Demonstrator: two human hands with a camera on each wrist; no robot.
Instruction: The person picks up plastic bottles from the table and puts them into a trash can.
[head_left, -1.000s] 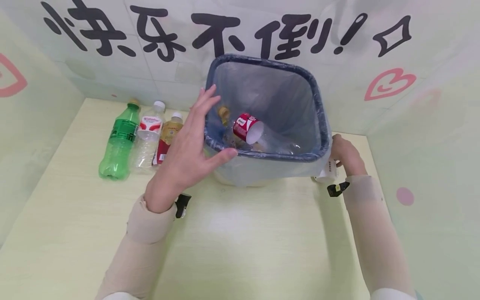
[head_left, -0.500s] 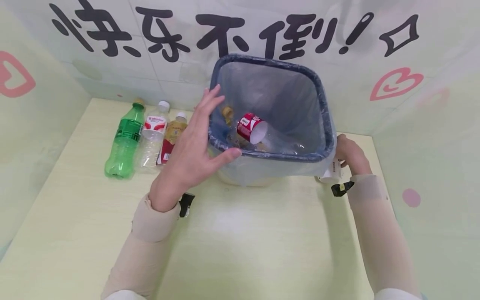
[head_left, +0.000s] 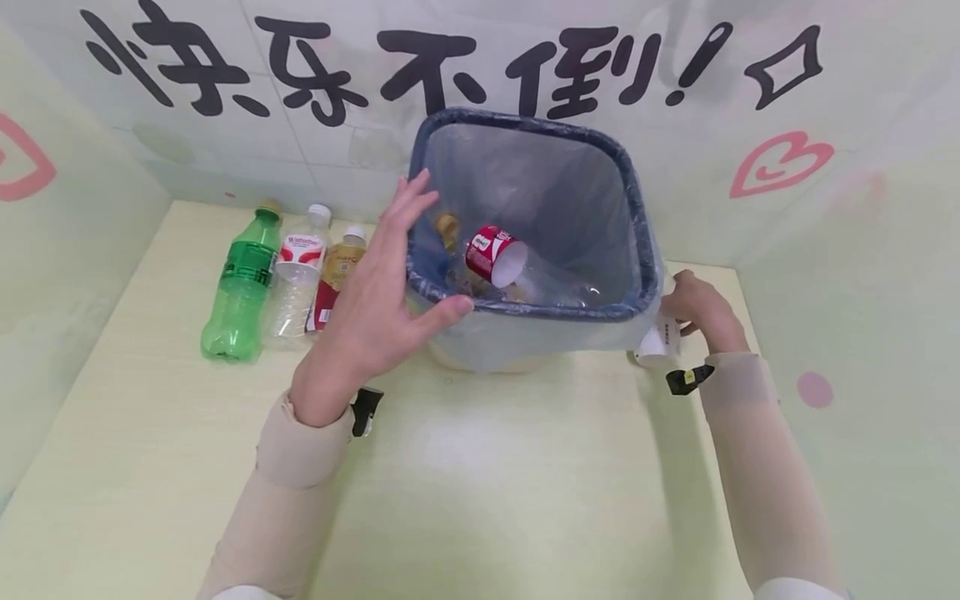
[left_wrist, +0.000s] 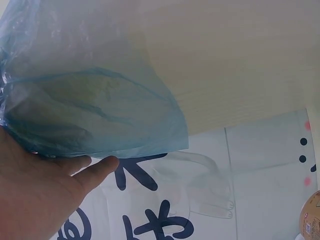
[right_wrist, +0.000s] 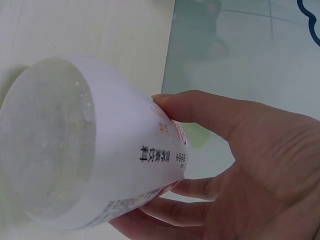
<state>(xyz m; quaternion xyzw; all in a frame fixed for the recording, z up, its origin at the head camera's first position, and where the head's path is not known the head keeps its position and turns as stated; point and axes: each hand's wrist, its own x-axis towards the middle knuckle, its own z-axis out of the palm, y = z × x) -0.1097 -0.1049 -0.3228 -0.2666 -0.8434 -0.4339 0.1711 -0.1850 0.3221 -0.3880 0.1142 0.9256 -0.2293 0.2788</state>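
Observation:
My right hand point(head_left: 705, 310) grips a bottle point(right_wrist: 132, 135) with a white label at the right of the bin. In the right wrist view its clear base faces the camera, thumb on one side and fingers on the other. The bin point(head_left: 643, 242), lined with a translucent bluish bag, has a dark blue rim. My left hand point(head_left: 375, 304) lies along its left side, fingers extended and thumb at the front rim. Inside the bin are a red-labelled clear bottle point(head_left: 491, 254) and a yellow-capped bottle point(head_left: 447, 227). In the left wrist view the bag's edge point(left_wrist: 145, 120) hangs beside my fingers.
Left of the bin, a green bottle point(head_left: 240, 287), a clear bottle point(head_left: 298, 275) with a red-and-white label and a yellow-and-red labelled bottle point(head_left: 337, 271) lie side by side on the pale wooden table point(head_left: 480, 475). A printed wall point(head_left: 360, 142) stands close behind the bin.
My right hand has shifted slightly to the right with the white-labelled bottle, and a bit more of the bottle shows past the bin. The left hand stays at the bin.

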